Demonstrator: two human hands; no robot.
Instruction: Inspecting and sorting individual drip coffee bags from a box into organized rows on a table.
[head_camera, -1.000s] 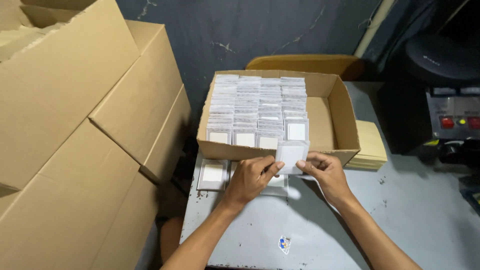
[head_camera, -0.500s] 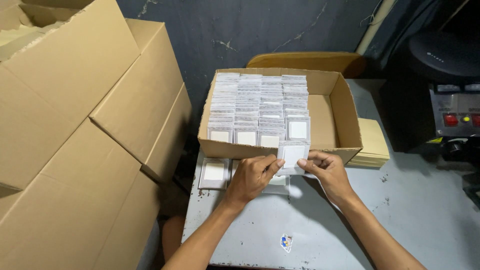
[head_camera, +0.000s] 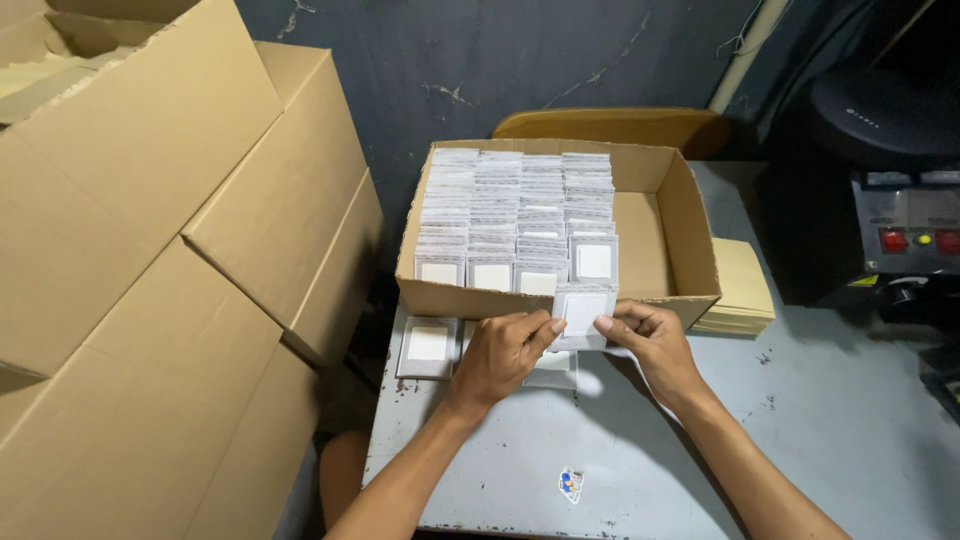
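Grey scuffed table (head_camera: 640, 460) under us, dark cracked wall behind, cartons stacked left. Our left hand (head_camera: 500, 355) and right hand (head_camera: 645, 340) pinch a white packet (head_camera: 583, 313) at the open box (head_camera: 690, 230) front edge.

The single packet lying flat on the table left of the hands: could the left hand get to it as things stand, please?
Probably yes. The flat packet lies uncovered on the table, just beside the left hand, with nothing between them. That hand now pinches another small packet together with the right hand, so it must let go first.
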